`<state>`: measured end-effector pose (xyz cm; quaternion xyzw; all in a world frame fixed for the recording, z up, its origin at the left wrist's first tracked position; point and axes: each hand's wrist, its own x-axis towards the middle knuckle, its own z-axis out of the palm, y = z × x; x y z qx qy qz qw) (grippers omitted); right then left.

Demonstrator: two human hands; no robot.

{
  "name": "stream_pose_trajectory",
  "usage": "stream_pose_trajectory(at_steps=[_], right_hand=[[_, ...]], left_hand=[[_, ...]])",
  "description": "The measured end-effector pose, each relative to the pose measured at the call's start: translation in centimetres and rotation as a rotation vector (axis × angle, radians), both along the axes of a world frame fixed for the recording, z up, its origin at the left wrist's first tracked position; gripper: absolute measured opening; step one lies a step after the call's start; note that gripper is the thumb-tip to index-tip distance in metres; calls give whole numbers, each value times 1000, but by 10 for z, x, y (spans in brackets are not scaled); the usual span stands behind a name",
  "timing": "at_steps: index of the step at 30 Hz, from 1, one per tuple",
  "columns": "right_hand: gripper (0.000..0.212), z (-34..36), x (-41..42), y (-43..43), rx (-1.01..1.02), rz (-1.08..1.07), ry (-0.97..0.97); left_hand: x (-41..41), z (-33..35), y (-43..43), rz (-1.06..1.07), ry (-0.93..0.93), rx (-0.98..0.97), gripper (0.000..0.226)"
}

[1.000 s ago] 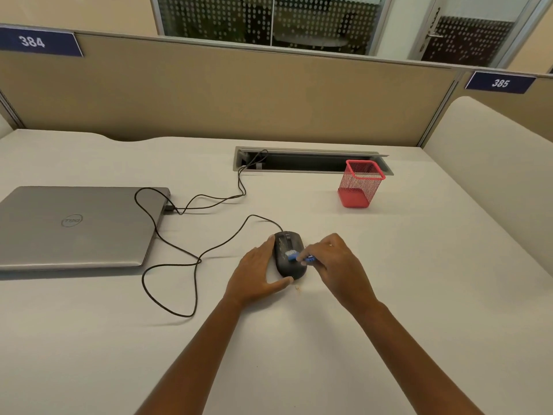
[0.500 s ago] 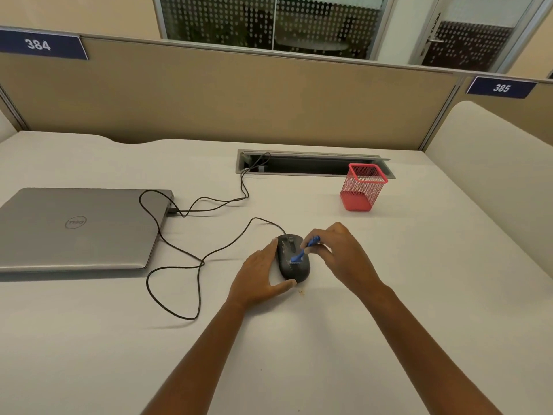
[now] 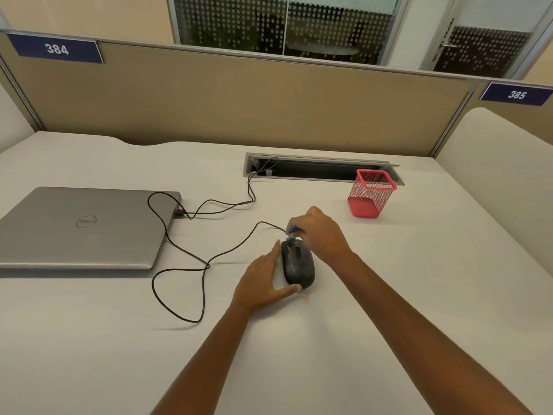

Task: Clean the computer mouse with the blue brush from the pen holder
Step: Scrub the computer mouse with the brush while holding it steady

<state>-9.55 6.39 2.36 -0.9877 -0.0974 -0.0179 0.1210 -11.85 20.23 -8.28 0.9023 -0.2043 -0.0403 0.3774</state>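
A black wired computer mouse (image 3: 297, 265) lies on the white desk, speckled with light crumbs. My left hand (image 3: 263, 278) steadies it, fingers along its left side and thumb at its near end. My right hand (image 3: 320, 232) is curled over the mouse's far end and pinches the small blue brush (image 3: 291, 230), of which only a short blue piece shows by the fingers, its tip at the mouse's front edge. The red mesh pen holder (image 3: 371, 194) stands to the back right with nothing showing inside.
A closed silver laptop (image 3: 80, 227) lies at the left. The black mouse cable (image 3: 191, 265) loops across the desk between laptop and mouse. A cable slot (image 3: 317, 169) opens in the desk before the beige partition. A few crumbs (image 3: 305, 298) lie by the mouse.
My right hand has carried the brush from the middle of the mouse's top forward to its far end. My left hand and the mouse stay put.
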Motion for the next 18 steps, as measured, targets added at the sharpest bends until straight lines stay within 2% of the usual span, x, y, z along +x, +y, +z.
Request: stream_pose_trajectory(at_steps=[7,13,18], right_hand=[[23,13,-13,-9,16,53,98],[25,12,12,-4,52,-21,36],[23,-6,17,6,16,-19,62]], left_hand=[[1,1,0,9,36,-31,108],[1,0,-1,8,17,-13,109],[0,-1,-1,27,34,-9,110]])
